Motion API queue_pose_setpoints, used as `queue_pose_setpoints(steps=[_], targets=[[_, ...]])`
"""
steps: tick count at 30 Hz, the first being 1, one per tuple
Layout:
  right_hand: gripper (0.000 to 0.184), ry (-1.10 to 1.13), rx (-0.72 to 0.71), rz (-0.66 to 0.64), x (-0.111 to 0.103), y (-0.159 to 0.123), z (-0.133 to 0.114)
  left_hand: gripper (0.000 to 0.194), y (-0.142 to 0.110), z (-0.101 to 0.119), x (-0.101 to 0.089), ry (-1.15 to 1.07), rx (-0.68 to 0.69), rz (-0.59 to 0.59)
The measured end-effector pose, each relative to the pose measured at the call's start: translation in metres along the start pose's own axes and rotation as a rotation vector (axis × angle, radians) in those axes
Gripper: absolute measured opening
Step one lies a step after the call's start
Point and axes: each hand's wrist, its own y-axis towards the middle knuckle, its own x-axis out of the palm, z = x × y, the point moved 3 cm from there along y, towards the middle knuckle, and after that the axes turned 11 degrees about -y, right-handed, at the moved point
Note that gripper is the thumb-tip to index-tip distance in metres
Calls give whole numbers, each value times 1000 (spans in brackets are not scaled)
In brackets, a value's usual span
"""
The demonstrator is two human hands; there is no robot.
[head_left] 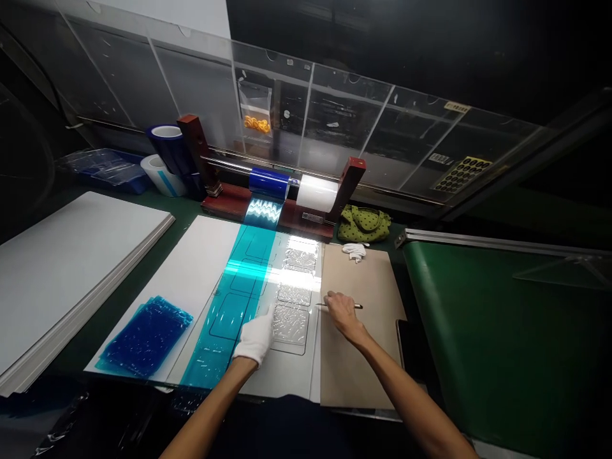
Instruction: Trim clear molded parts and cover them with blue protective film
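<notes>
My left hand, in a white glove, presses down on a white sheet where a strip of teal-blue film meets a strip of clear film. Its fingers lie close together, flat on the surface. My bare right hand is closed on a thin pen-like tool at the sheet's right edge, over a brown board. Both films run back to rolls on a red dispenser stand.
A stack of white sheets lies at the left. Crumpled blue film sits on the near-left corner of the sheet. Spare tape rolls, a green dotted pouch, a white glove, a green conveyor belt and a clear acrylic guard surround the work.
</notes>
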Motion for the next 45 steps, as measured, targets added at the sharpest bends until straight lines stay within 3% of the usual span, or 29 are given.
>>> queue_pose_setpoints(steps=[5,10,13,17,26,31,36,40,42,45], targets=[[20,178,102,-65,17,-47,24,33,-34,-6,-2,120,99,21],[20,406,160,-109,58,-84,4,32,-52,-21,8,169,231,23],[19,549,183,-102,76,-91,-12,31,-52,-23,16,205,271,23],[21,764,165,-94,86,-94,-23,31,-43,-14,19,218,316,26],[37,1064,178,-77,81,-101,-17,26,-19,-3,-4,102,300,8],[40,1179,260,-66,74,-111,-13,29,-13,5,-42,22,291,41],[44,1238,325,-66,72,-122,-14,25,-8,4,-119,-64,354,29],[44,1258,354,-63,79,-127,-18,27,2,-19,-172,-93,322,-22],[43,1266,352,-62,83,-129,-22,28,9,-35,-184,-89,285,-51],[43,1254,366,-70,85,-132,-31,29,19,-56,-185,-69,236,-83]])
